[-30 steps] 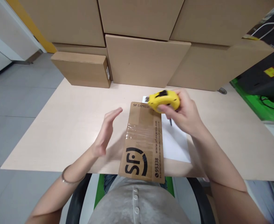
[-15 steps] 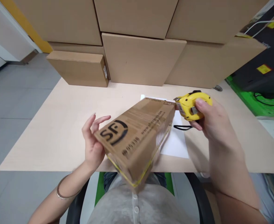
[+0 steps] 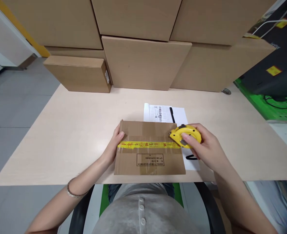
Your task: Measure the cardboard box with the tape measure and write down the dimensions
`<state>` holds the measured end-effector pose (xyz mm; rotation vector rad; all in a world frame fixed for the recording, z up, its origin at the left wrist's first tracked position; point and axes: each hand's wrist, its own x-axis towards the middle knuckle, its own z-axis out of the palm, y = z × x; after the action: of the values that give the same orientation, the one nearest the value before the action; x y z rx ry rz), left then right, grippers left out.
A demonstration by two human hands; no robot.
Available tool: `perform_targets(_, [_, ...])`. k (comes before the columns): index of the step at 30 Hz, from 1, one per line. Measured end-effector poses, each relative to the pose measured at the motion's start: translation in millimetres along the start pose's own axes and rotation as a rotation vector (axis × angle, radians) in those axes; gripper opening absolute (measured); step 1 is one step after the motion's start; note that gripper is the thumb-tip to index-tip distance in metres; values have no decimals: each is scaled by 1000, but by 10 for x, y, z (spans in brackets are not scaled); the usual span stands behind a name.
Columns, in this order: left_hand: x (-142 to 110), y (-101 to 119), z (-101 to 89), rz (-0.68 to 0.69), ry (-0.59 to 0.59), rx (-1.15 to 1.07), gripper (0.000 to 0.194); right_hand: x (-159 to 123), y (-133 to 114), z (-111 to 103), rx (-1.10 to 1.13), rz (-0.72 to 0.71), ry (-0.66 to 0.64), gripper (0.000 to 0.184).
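A small cardboard box (image 3: 149, 131) stands at the front edge of the table, a yellow printed tape strip (image 3: 148, 145) running across its side above a framed block of print. My left hand (image 3: 114, 143) grips the box's left end, thumb on the near face and the other fingers mostly hidden behind it. In my right hand (image 3: 205, 143) is a yellow tape measure (image 3: 188, 132), held against or just in front of the box's upper right corner. Its black wrist strap (image 3: 191, 157) hangs below. I cannot see any blade drawn out.
Behind the box lie white paper sheets (image 3: 184, 113) with a black pen (image 3: 172, 113) on them. Large cardboard boxes (image 3: 145, 61) line the table's back, with a smaller carton (image 3: 77, 74) at the left. Dark equipment on a green surface (image 3: 267, 107) stands right.
The box has turned from a tilted pose in the air to face me squarely at the table edge. My left hand has closed on its end; the tape measure has come down and left.
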<state>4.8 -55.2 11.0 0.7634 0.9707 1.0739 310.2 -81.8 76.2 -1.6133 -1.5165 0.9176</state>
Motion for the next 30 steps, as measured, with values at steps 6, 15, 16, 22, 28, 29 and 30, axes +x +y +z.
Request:
perform_targets(6, [63,-22,22,-21,-28,13,58,-112,-203,293,-245,-332,-94,23])
perform_targets(15, [163,-59,30,-22,35,-19,59,92,-133,399,-550,-630,48,20])
perform_targets(16, [189,-79,16,-6,35,-20,57,116,-105,361,-532,-609,34,22])
perform_targets(22, [249,-101,-9,19,52,8,48,532,353,20,-480,-172,144,36])
perform_targets(28, [237,-77,-4,38,101,65,49,969,854,-6,-587,120,-105,46])
perform_targets(29, [244,-80,-8,28,92,55,51,998,895,2,-550,111,-127,46])
perform_targets(30, [253,-83,-11,23,85,47,52,1019,931,4,-504,100,-148,47])
